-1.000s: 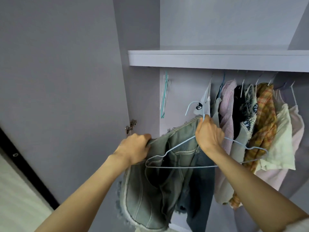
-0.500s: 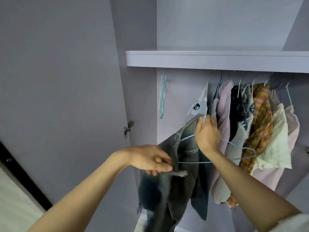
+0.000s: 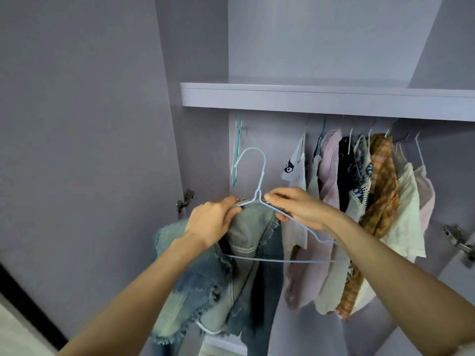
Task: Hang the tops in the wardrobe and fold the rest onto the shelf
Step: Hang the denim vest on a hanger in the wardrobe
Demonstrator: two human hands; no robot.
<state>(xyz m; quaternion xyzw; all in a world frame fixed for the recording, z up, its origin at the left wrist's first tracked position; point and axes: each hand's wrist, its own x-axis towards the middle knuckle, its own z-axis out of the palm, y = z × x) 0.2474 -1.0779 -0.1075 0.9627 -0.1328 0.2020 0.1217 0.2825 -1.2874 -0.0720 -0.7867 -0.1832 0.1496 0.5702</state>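
Observation:
A frayed blue denim top (image 3: 239, 255) drapes over the left half of a light blue wire hanger (image 3: 259, 181), held in front of the open wardrobe. My left hand (image 3: 210, 222) grips the denim at the hanger's left shoulder. My right hand (image 3: 295, 206) pinches the hanger's right arm just below the neck. The hook points up and is free of the rail. The hanger's right half is bare wire.
Several tops (image 3: 359, 201) hang on hangers at the right under a lilac shelf (image 3: 308, 98). Spare hangers (image 3: 236, 150) hang at the rail's left end. The wardrobe door (image 3: 77, 150) stands open on the left, with hinges (image 3: 185, 201) at both sides.
The hanger has moved left and turned upright, away from the hung clothes. My left hand rose from the denim's lower part to the hanger's left shoulder; my right hand slid onto the right arm.

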